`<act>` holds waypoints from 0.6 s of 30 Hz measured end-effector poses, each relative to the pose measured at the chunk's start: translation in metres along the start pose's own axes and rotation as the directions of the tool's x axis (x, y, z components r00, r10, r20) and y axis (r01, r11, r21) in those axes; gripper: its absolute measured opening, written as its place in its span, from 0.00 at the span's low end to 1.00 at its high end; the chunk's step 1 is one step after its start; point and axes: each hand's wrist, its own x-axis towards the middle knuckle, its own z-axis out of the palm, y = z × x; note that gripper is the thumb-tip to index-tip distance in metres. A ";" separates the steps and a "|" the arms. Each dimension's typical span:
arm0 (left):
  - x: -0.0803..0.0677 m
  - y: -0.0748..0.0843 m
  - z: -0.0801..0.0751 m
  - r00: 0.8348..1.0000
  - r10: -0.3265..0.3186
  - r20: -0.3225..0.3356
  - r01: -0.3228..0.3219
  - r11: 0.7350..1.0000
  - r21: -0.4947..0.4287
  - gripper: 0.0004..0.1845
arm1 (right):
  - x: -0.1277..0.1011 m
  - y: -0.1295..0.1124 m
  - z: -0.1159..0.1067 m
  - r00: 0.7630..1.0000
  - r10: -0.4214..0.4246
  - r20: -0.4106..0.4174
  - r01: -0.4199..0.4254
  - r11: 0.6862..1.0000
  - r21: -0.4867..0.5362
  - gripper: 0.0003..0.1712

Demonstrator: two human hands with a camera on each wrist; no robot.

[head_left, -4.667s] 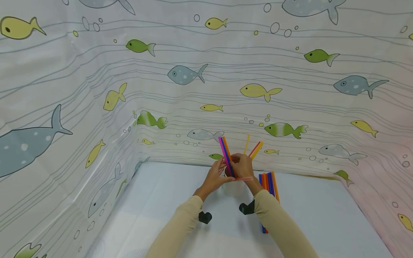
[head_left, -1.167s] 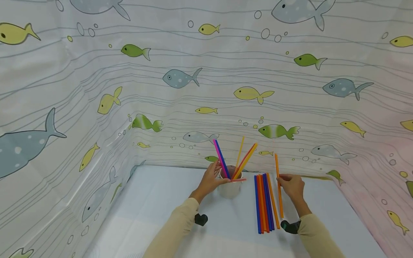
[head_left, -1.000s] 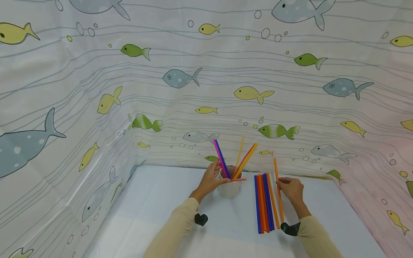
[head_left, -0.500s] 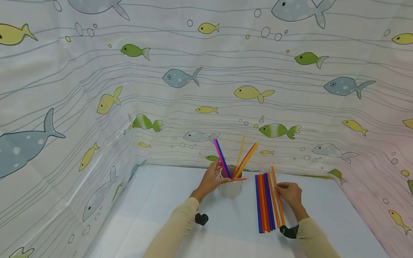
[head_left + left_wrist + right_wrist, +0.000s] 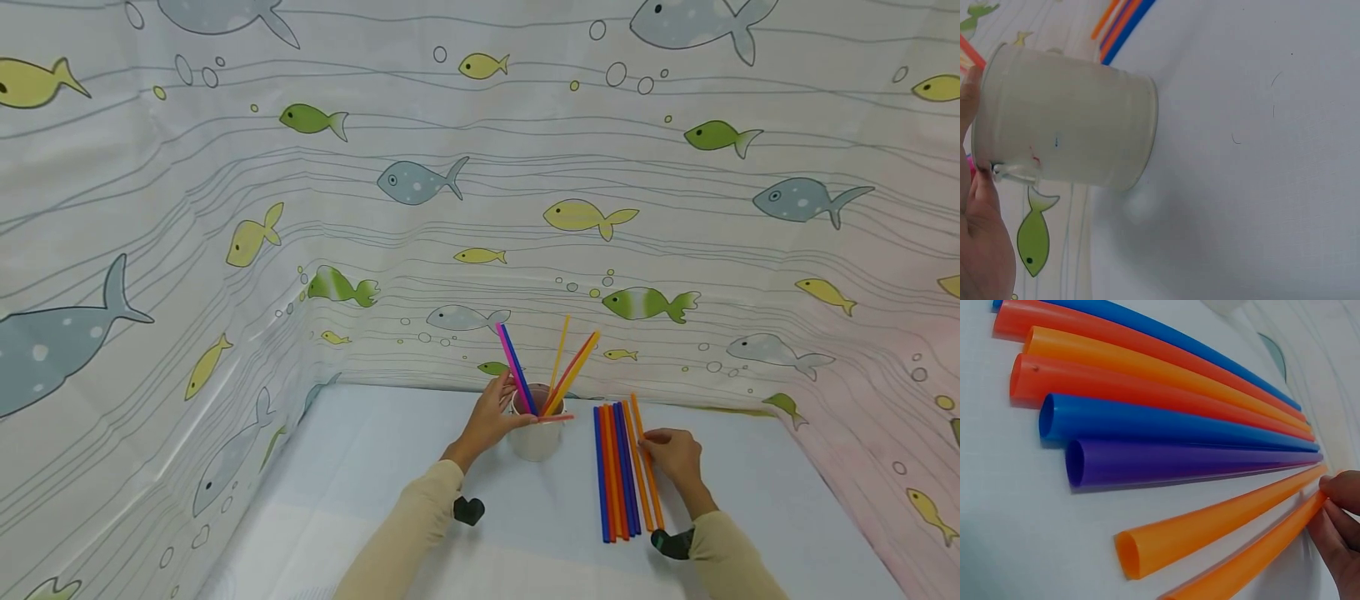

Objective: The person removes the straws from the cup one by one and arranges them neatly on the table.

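left hand – grip curled round the white cup's rim, steadying it | right hand – fingertips pinch the outermost orange straw, lying on the desk right of the cup, beside the straw row

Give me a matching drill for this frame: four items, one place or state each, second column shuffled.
Items:
1. left hand
2. right hand
3. cup
4. purple straw

States:
A. lies flat between a blue straw and an orange one
B. stands upright with straws sticking out of it
C. grips the cup's rim
D. fingertips on the outermost orange straw of the row

Pairs: 1-C, 2-D, 3-B, 4-A
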 end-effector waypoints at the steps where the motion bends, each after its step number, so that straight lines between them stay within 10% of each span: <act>1: 0.000 0.000 0.000 1.000 0.001 0.000 -0.001 1.000 -0.002 0.55 | 0.000 0.000 0.000 1.000 -0.009 0.001 0.009 1.000 -0.002 0.13; 18: 0.001 -0.002 0.001 1.000 0.009 -0.008 -0.009 1.000 0.023 0.54 | -0.003 -0.004 0.005 1.000 0.015 0.008 -0.015 1.000 0.006 0.13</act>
